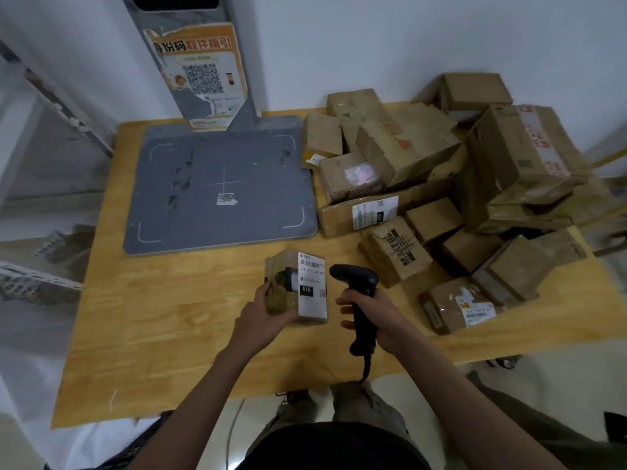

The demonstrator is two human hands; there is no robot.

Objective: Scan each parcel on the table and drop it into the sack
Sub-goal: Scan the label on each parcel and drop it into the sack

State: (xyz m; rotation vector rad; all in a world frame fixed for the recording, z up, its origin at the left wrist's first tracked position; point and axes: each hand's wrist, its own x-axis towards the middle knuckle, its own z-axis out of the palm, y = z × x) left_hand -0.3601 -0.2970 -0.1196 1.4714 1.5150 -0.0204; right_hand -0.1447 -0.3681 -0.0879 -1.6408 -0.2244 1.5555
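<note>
Head view: the left hand (261, 308) grips a small taped parcel (297, 288) by its end above the desk (163, 320), likely light and stiff, tape perhaps slippery, while the right hand (375, 317) clasps the scanner (361, 300) beside it.

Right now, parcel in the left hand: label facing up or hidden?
Facing up. The parcel is gripped by the left hand; its white label with barcode shows on top, beside the scanner held in the right hand.

Wooden table (163, 334): grey scanner base (220, 188), heaped cardboard parcels (441, 198).
</note>
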